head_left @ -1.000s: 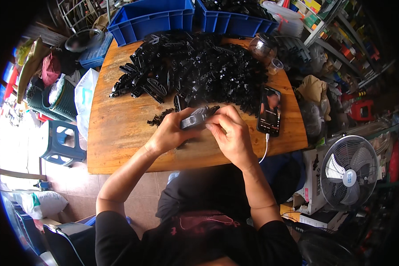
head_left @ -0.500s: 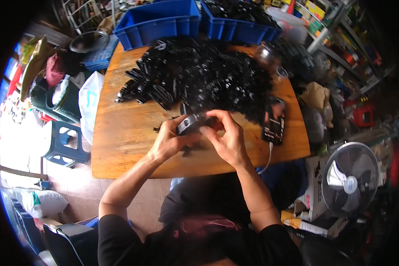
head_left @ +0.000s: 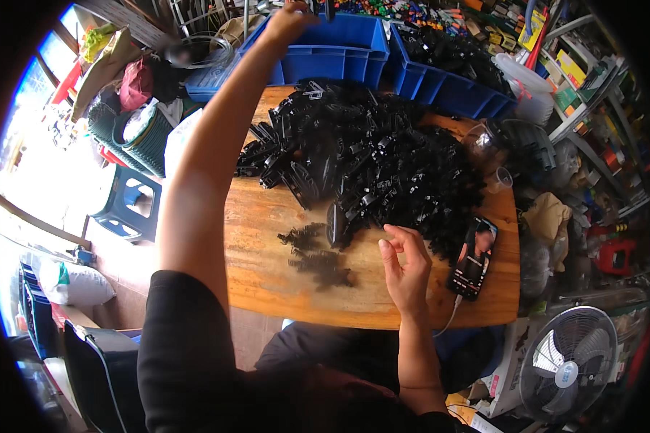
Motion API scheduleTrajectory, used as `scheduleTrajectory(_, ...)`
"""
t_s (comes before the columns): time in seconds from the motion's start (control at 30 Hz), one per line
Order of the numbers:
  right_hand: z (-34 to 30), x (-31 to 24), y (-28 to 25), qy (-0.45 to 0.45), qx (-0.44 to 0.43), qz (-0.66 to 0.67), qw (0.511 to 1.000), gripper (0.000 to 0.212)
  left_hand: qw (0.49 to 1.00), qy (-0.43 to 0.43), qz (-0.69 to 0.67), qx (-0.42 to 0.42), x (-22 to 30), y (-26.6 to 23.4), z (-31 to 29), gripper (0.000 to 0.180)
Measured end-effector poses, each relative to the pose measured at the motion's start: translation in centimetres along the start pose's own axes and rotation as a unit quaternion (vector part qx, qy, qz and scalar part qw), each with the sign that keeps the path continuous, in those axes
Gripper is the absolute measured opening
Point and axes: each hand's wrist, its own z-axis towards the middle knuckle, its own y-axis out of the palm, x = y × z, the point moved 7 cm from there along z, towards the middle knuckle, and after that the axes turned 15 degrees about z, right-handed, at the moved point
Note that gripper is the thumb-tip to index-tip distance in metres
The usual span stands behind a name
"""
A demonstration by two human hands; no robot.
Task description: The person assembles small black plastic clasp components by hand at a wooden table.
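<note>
My left hand (head_left: 290, 23) is stretched far out over the left blue bin (head_left: 325, 61). At its fingertips is a dark plastic part (head_left: 328, 9), cut off by the top edge of the picture; the grip is only partly visible. Above the front of the wooden table, my right hand (head_left: 409, 265) has its fingers loosely curved, with a gap between thumb and forefinger and nothing in it. Beyond it lies a big heap of black plastic parts (head_left: 390, 166). One long black part (head_left: 335, 224) sits at the heap's near edge, beside small dark toothed pieces (head_left: 318, 260).
A second blue bin (head_left: 448, 90) holds more black parts. On the table's (head_left: 260, 289) right side lies a phone (head_left: 474, 258) with a white cable (head_left: 451, 316). A clear container (head_left: 482, 141) stands near the right edge. A fan (head_left: 567, 364) and a stool (head_left: 130, 202) flank the table.
My hands have parted. The left went forward and up to the bin with the dark part that both were holding; the right let go and stays above the table. The view has shifted.
</note>
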Motion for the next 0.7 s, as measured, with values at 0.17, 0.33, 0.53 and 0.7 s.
scheduleTrajectory(0.17, 0.2, 0.1, -1.6, -0.024, 0.020, -0.048, 0.998, 0.013, 0.911, 0.304, 0.225, -0.164, 4.5, 7.4, -16.3, 0.050)
scheduleTrajectory(0.33, 0.0, -0.1, -1.2, -0.049, 0.027, -0.036, 0.998, 0.013, 0.885, 0.236, 0.350, -0.196, 2.1, 7.1, -26.7, 0.042)
scheduleTrajectory(0.53, -0.7, 0.5, 2.6, -0.075, -0.121, -0.075, 0.987, 0.015, 0.883, 0.312, 0.312, -0.161, 2.6, 6.2, -28.1, 0.030)
scheduleTrajectory(0.7, -0.9, 1.3, 4.8, -0.081, -0.182, -0.177, 0.964, 0.012, 0.899, 0.288, 0.257, -0.206, 2.5, 5.8, -28.2, 0.028)
